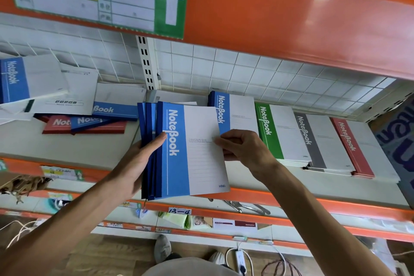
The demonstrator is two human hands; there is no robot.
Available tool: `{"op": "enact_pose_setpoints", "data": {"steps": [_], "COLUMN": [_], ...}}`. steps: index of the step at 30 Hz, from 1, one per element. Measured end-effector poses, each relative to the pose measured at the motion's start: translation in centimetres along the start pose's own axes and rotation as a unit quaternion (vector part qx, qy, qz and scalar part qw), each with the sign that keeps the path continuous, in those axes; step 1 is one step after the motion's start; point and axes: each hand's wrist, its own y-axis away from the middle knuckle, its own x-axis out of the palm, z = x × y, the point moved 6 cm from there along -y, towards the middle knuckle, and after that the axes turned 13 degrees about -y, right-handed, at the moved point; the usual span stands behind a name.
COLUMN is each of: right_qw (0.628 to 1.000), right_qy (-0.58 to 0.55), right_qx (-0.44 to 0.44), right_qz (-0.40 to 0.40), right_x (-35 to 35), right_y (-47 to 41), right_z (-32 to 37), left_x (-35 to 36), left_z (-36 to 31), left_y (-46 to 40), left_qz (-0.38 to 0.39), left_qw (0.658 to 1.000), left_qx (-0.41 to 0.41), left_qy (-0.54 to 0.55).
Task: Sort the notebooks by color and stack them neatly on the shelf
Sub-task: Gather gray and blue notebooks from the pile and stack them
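Observation:
Above the front of the shelf [67, 150], my left hand [139, 161] grips the spine side of a bundle of blue notebooks [186, 152], thumb on the top cover. My right hand [244, 148] pinches the right edge of that top cover. Behind the bundle a blue stack [235, 112] lies on the shelf, followed to the right by a green stack [277, 134], a grey stack [322, 143] and a red stack [360, 148]. A loose heap of red, blue and white-faced notebooks [85, 116] is scattered at the left.
An orange beam [268, 18] with a label card runs overhead. A wire grid backs the shelf, with a slotted upright [146, 63]. Lower shelves hold small goods and metal tongs [246, 206]. Cables and a power strip [240, 257] lie on the floor.

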Motion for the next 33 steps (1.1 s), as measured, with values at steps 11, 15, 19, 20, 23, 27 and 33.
{"op": "enact_pose_setpoints", "data": {"steps": [11, 15, 19, 20, 23, 27, 33], "right_qw": [0.999, 0.993, 0.987, 0.986, 0.985, 0.982, 0.960], "right_qy": [0.021, 0.006, 0.019, 0.025, 0.036, 0.051, 0.158], "right_qx": [0.004, -0.013, -0.015, -0.013, -0.002, 0.006, -0.002], "right_qz": [-0.034, -0.120, -0.158, -0.163, -0.172, -0.181, -0.231], "right_x": [-1.9, -6.3, -8.8, -9.2, -9.9, -10.5, -10.9], "right_y": [-1.9, -3.9, -5.2, -5.5, -6.3, -6.9, -6.8], "right_z": [1.9, 3.7, 4.4, 4.4, 3.9, 3.4, 3.4], "left_x": [-2.0, -3.3, -4.4, -4.6, -4.8, -5.0, -5.1], "left_z": [0.0, -0.3, -0.1, -0.1, -0.3, -0.5, -0.9], "left_y": [0.2, 0.2, 0.2, 0.2, 0.2, 0.3, 0.6], "left_qz": [-0.066, -0.081, -0.090, -0.089, -0.089, -0.087, -0.081], "left_qw": [0.998, 0.996, 0.995, 0.995, 0.995, 0.996, 0.996], "left_qx": [-0.005, -0.008, -0.016, -0.018, -0.016, -0.008, 0.000], "left_qy": [0.013, 0.020, 0.028, 0.029, 0.031, 0.031, 0.034]}}
